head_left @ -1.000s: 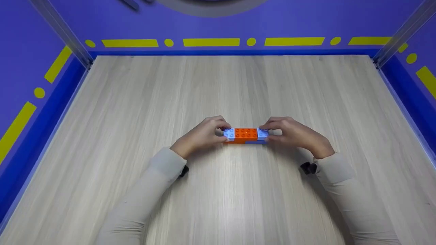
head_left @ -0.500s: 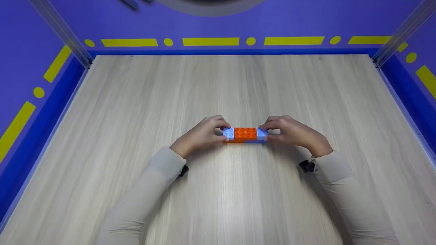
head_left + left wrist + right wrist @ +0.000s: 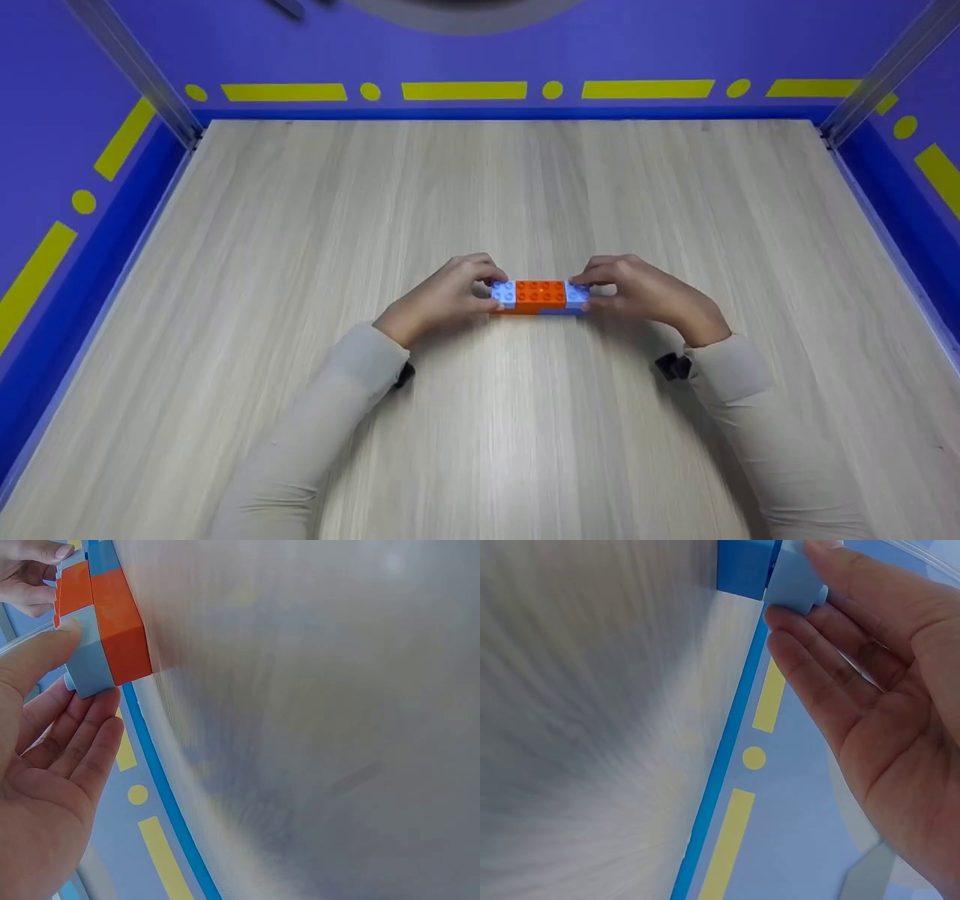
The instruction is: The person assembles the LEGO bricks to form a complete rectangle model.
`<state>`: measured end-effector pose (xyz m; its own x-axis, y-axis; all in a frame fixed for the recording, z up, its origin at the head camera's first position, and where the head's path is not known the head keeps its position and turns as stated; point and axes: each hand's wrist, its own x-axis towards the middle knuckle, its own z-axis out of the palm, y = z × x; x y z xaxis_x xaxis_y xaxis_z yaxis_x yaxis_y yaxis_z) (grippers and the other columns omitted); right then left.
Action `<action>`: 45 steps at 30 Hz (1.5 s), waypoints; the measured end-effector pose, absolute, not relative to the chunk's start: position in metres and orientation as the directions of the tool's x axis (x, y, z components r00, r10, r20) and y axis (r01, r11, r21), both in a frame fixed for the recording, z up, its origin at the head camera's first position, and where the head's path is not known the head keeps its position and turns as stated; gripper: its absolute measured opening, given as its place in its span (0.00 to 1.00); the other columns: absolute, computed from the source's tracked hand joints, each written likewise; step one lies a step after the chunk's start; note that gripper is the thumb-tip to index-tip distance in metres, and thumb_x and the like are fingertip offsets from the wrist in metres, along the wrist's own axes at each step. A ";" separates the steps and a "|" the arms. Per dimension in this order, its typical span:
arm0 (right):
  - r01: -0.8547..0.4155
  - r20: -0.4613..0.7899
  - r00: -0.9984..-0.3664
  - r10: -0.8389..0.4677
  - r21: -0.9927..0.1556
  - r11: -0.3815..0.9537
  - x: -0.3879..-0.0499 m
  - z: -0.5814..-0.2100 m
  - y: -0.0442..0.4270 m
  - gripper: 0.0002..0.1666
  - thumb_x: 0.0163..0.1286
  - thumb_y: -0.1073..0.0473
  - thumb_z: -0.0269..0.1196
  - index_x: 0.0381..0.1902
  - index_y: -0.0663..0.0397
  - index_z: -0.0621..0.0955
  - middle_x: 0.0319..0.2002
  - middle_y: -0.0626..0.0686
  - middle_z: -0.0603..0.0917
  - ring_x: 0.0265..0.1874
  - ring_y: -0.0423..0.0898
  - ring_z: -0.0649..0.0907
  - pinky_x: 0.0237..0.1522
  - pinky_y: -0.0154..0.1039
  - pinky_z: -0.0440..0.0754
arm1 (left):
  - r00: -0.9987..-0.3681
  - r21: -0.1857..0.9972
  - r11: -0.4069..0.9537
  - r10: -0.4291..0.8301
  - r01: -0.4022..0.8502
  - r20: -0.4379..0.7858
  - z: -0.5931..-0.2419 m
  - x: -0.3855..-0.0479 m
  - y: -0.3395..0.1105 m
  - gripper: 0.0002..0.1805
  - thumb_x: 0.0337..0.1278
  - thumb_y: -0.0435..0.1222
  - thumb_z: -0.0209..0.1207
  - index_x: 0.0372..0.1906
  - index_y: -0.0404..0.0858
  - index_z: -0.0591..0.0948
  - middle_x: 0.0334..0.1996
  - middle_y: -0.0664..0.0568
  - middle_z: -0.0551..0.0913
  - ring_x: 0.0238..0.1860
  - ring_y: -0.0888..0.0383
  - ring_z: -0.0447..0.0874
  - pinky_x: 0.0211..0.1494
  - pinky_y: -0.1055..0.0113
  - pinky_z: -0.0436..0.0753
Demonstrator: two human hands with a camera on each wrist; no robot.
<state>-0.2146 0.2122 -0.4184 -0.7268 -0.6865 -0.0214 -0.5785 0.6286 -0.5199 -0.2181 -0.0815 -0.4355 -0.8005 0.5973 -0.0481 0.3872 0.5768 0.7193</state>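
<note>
A two-layer row of toy building bricks sits on the table in the head view. Its upper layer has an orange brick [image 3: 540, 295] between a left light blue brick [image 3: 503, 295] and a right light blue brick [image 3: 576, 295]. Beneath lie a lower orange brick [image 3: 124, 630] and a darker blue brick [image 3: 744, 570]. My left hand [image 3: 450, 298] pinches the left light blue brick between thumb and fingers. At the opposite end, my right hand [image 3: 646, 298] pinches the right light blue brick. Fingertips partly hide both end bricks.
The wood-grain table [image 3: 495, 202] is bounded by a purple-blue back wall [image 3: 675, 45] with yellow markings, and by similar side walls. Metal corner posts [image 3: 135, 75] stand at the far corners. Black wrist devices [image 3: 673, 367] show below the sleeves.
Both hands keep their pinch on the end bricks, and the brick row looks the same. Only a very slight shift of the whole view shows.
</note>
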 end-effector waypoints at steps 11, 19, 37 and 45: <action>-0.592 0.009 -0.725 -0.688 -0.517 0.618 -0.214 -0.421 0.212 0.22 0.58 0.65 0.69 0.52 0.61 0.83 0.40 0.53 0.83 0.40 0.46 0.82 0.44 0.44 0.82 | -0.801 0.718 0.579 0.596 0.387 -0.050 -0.436 -0.218 -0.082 0.17 0.54 0.32 0.65 0.50 0.36 0.83 0.46 0.51 0.80 0.47 0.57 0.77 0.54 0.63 0.79; -0.554 -0.015 -0.753 -0.658 -0.527 0.645 -0.212 -0.421 0.212 0.23 0.57 0.65 0.70 0.53 0.58 0.83 0.40 0.50 0.83 0.39 0.44 0.80 0.42 0.42 0.81 | -0.796 0.723 0.566 0.604 0.396 -0.037 -0.436 -0.218 -0.082 0.16 0.54 0.32 0.65 0.50 0.35 0.83 0.45 0.51 0.80 0.47 0.57 0.77 0.53 0.63 0.79; -0.564 0.009 -0.749 -0.663 -0.534 0.630 -0.216 -0.427 0.216 0.23 0.58 0.62 0.70 0.53 0.55 0.83 0.41 0.48 0.84 0.40 0.43 0.81 0.44 0.42 0.81 | -0.805 0.725 0.578 0.590 0.374 -0.055 -0.436 -0.218 -0.082 0.17 0.54 0.32 0.65 0.51 0.36 0.82 0.47 0.51 0.80 0.47 0.56 0.77 0.54 0.63 0.80; -0.572 0.022 -0.736 -0.676 -0.553 0.605 -0.218 -0.429 0.218 0.22 0.59 0.61 0.70 0.53 0.53 0.84 0.43 0.48 0.85 0.43 0.43 0.82 0.47 0.43 0.82 | -0.806 0.726 0.581 0.588 0.367 -0.063 -0.435 -0.218 -0.082 0.18 0.54 0.32 0.65 0.52 0.37 0.82 0.49 0.51 0.80 0.48 0.56 0.77 0.54 0.63 0.80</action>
